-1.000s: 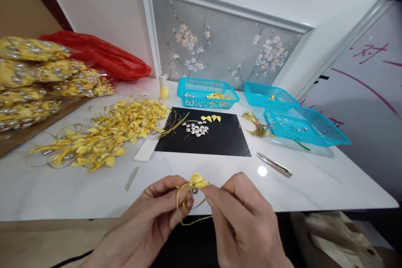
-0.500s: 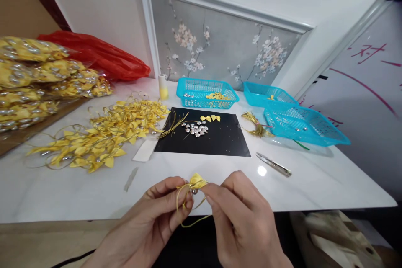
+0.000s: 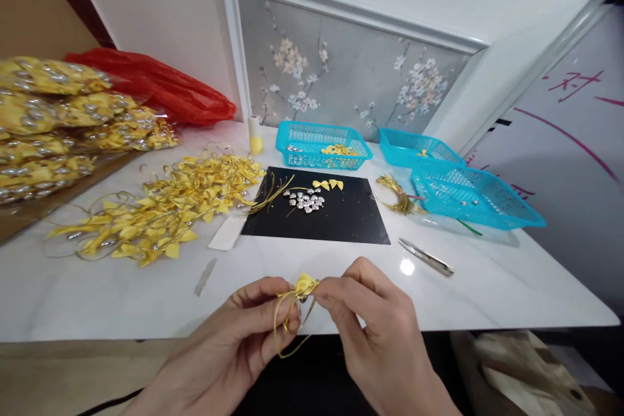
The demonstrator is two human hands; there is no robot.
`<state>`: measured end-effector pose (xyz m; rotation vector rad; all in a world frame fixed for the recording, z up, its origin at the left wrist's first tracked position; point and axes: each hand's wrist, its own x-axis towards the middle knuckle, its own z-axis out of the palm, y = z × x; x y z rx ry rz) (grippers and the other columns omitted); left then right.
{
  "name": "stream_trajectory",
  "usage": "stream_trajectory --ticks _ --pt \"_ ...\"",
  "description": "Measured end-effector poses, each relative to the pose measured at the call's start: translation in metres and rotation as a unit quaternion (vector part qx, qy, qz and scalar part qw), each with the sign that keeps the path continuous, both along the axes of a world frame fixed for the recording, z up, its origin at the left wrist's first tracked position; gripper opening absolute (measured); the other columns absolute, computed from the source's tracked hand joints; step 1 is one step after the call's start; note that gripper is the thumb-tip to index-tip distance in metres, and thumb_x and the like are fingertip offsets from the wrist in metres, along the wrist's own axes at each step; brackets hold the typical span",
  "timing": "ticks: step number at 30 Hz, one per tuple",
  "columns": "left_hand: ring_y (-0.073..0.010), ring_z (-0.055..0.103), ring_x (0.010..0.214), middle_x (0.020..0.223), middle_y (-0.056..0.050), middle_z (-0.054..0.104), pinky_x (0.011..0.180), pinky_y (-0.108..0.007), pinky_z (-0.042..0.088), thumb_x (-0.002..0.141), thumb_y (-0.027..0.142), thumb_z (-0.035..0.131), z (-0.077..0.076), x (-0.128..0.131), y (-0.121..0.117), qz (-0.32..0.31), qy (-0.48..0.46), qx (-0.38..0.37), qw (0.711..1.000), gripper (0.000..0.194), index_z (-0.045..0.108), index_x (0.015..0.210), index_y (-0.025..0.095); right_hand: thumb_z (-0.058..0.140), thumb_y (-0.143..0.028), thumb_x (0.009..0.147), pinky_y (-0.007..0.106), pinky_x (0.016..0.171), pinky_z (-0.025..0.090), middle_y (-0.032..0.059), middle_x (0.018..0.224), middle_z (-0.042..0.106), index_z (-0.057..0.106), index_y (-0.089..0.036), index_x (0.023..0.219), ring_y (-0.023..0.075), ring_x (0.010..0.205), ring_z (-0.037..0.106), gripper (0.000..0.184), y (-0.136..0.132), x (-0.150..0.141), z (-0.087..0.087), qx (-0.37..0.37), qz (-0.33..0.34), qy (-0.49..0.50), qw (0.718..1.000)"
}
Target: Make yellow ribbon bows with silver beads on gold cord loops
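Observation:
Between my hands, just over the table's front edge, is a yellow ribbon flower point(image 3: 305, 284) with gold cord looped round it and a silvery bead below. My left hand point(image 3: 248, 331) pinches the flower's left side, and a loop of gold cord point(image 3: 275, 331) hangs over its fingertips. At the right side, the thumb and forefinger of my right hand point(image 3: 375, 325) are closed on the gold cord. Beyond them, silver beads point(image 3: 308, 200) and a few yellow petal pieces point(image 3: 329, 184) lie on a black mat point(image 3: 341, 224).
Finished-looking yellow pieces point(image 3: 160, 208) are heaped at left, near bagged ones point(image 3: 58, 110) and a red bag point(image 3: 160, 88). Blue baskets point(image 3: 319, 127) stand at the back and right. Snips point(image 3: 426, 257), a gold cord bundle point(image 3: 402, 198) and a thread spool point(image 3: 255, 136) lie around the mat.
My right hand has turned slightly, with its fingers opening a gap below the pinch. The cord's loose end has drawn in toward the left. The flower stays between my hands.

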<state>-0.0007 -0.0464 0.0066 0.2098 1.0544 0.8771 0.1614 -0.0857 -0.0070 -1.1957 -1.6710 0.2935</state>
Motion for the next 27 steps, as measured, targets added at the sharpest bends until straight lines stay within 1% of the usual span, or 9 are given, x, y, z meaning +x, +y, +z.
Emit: stream_trajectory --ticks 6,10,12,15,18,21,23,27 --pt "-0.0152 0.072 0.053 0.058 -0.008 0.072 0.053 -0.019 0.063 0.069 -0.016 0.066 -0.0004 -0.0025 -0.0008 -0.016 -0.019 0.001 1.000 0.031 0.075 0.060 0.012 0.056 -0.006 0.091 0.022 0.053 0.043 0.0002 0.073 0.051 0.075 -0.021 0.091 0.0118 0.062 0.053 0.024 0.0058 0.0067 0.0010 -0.015 0.038 0.018 0.999" --pt "-0.0153 0.073 0.055 0.060 -0.008 0.073 0.056 -0.020 0.064 0.068 -0.015 0.068 -0.0026 -0.0031 -0.0023 -0.016 -0.027 0.000 1.000 0.029 0.076 0.061 0.012 0.054 -0.007 0.093 0.023 0.052 0.041 -0.0004 0.072 0.049 0.075 -0.022 0.092 0.0124 0.062 0.052 0.026 0.0064 0.0088 0.0013 -0.021 0.043 0.003 0.999" --pt "-0.0158 0.073 0.056 0.061 -0.009 0.073 0.056 -0.020 0.064 0.066 -0.015 0.069 -0.0032 -0.0029 -0.0021 -0.012 -0.029 0.003 1.000 0.029 0.076 0.062 0.012 0.053 -0.007 0.093 0.023 0.053 0.041 -0.0003 0.072 0.048 0.075 -0.022 0.092 0.0123 0.062 0.051 0.026 0.0062 0.0091 0.0011 -0.022 0.044 -0.002 0.999" --pt "-0.0151 0.072 0.055 0.061 -0.009 0.074 0.055 -0.019 0.063 0.064 -0.014 0.074 -0.0029 -0.0034 -0.0010 -0.023 -0.027 0.007 0.999 0.025 0.076 0.062 0.011 0.054 -0.008 0.093 0.023 0.054 0.041 0.0005 0.073 0.049 0.074 -0.019 0.092 0.0123 0.063 0.051 0.023 0.0049 0.0078 0.0009 -0.027 0.043 0.003 0.999" --pt "-0.0144 0.071 0.053 0.062 -0.008 0.074 0.054 -0.020 0.062 0.056 -0.009 0.084 -0.0033 -0.0050 -0.0004 -0.043 -0.022 0.015 0.999 0.024 0.076 0.062 0.012 0.053 -0.011 0.094 0.024 0.055 0.041 0.0013 0.073 0.050 0.072 -0.016 0.087 0.0124 0.063 0.052 0.021 0.0030 0.0053 0.0019 -0.034 0.042 0.007 0.999" --pt "-0.0137 0.070 0.054 0.066 -0.007 0.076 0.054 -0.019 0.062 0.044 0.000 0.095 -0.0047 -0.0066 -0.0005 -0.063 -0.025 0.025 0.997 0.031 0.078 0.066 0.014 0.051 -0.010 0.094 0.026 0.055 0.040 0.0015 0.072 0.050 0.073 -0.016 0.088 0.0129 0.062 0.051 0.023 0.0016 0.0037 0.0045 -0.032 0.045 -0.005 0.998" --pt "-0.0121 0.069 0.053 0.066 -0.007 0.076 0.054 -0.018 0.061 0.039 0.006 0.098 -0.0050 -0.0070 -0.0004 -0.079 -0.023 0.034 0.996 0.035 0.078 0.066 0.014 0.051 -0.010 0.094 0.026 0.055 0.039 0.0015 0.072 0.050 0.074 -0.017 0.091 0.0137 0.063 0.051 0.024 0.0011 0.0035 0.0065 -0.027 0.047 -0.018 0.998" --pt "-0.0104 0.067 0.054 0.061 -0.005 0.074 0.054 -0.016 0.058 0.045 0.012 0.098 -0.0036 -0.0075 -0.0005 -0.107 -0.015 0.066 0.992 0.029 0.077 0.064 0.014 0.051 -0.009 0.094 0.026 0.054 0.038 0.0011 0.071 0.049 0.073 -0.019 0.093 0.0143 0.063 0.050 0.024 0.0012 0.0040 0.0093 -0.025 0.052 -0.037 0.998"
